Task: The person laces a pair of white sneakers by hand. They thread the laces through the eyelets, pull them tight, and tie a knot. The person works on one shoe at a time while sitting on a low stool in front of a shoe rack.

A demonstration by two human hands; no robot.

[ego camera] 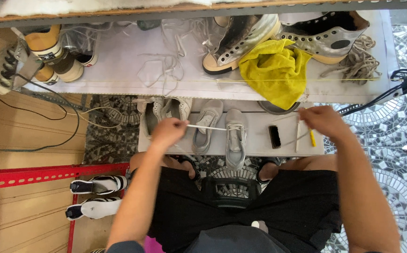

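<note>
My left hand and my right hand are held apart above a low grey shelf, with a white shoelace stretched taut between them. Each hand pinches one end of the lace. Below the lace stands a pair of grey sneakers, toes pointing toward me. A pair of white sneakers sits beside my left hand.
On the low shelf lie a black brush, a white stick and a yellow tool. The upper shelf holds two silver high-top shoes, a yellow cloth, loose laces and a rope bundle. Striped shoes rest on the floor at left.
</note>
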